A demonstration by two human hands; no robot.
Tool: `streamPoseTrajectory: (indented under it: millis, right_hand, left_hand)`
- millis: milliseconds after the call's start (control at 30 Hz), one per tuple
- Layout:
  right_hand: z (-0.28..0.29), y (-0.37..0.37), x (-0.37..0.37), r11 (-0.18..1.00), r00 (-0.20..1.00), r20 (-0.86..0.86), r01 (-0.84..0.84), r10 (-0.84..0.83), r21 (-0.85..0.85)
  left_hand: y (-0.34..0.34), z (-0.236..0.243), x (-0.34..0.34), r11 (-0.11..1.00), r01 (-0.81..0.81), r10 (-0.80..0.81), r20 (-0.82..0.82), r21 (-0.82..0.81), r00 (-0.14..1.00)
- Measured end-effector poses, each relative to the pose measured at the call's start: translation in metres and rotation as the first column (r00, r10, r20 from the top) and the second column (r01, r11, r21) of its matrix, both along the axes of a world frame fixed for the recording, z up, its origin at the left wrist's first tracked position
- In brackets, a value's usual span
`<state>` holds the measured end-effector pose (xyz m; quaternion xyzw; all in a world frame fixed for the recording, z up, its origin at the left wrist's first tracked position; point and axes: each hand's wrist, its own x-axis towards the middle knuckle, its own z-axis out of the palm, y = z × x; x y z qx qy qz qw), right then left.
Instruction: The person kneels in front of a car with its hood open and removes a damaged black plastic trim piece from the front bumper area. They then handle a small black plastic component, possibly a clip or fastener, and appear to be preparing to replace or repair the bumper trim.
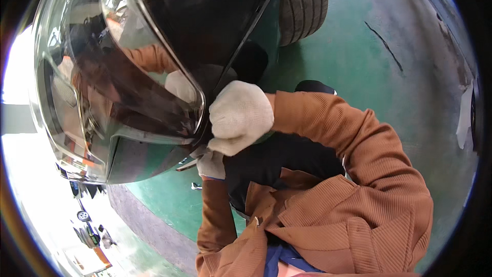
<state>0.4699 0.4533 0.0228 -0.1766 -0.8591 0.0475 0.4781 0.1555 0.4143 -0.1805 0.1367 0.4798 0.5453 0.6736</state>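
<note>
A glossy dark car bumper [154, 161] fills the left side, with a clear headlight [84, 36] set above it. My right hand [241, 117], in a white knit glove, is curled closed against the bumper's edge beside the wheel arch. Whatever lies under its fingers is hidden. Just below it, my left hand [211, 165], also gloved, is closed around the bumper's lower corner, its fingertips partly out of sight. The two gloves nearly touch. Inside the wheel arch, the black liner [205, 10] shows.
A tire [303, 5] stands beyond the wheel arch. Below the bumper, a small metallic object [196, 186] lies on the green floor [353, 66]. There is a dark streak [384, 46] across the floor at right. My bent knees are close beneath my hands.
</note>
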Motion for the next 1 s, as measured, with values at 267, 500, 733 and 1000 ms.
streamPoseTrajectory:
  millis: [267,500,733,1000]
  right_hand:
    - [0.021,-0.038,-0.033,0.965,0.971,0.106,-0.195,0.216,-0.176]
    - [-0.032,-0.033,-0.104,0.902,0.898,0.084,-0.432,0.432,-0.018]
    - [0.004,-0.034,-0.094,0.966,0.912,0.340,-0.169,0.229,-0.195]
    - [0.000,-0.013,-0.052,0.944,0.891,0.323,-0.266,0.318,-0.194]
  left_hand:
    - [-0.010,0.001,0.009,0.990,-0.071,0.038,-0.265,-0.118,0.963]
    - [-0.012,-0.024,-0.012,0.993,0.037,-0.027,-0.098,0.109,0.995]
    - [-0.015,-0.016,-0.006,0.997,0.035,-0.028,-0.088,0.074,0.996]
    - [-0.007,0.003,0.003,0.998,0.044,-0.033,-0.207,0.048,0.978]
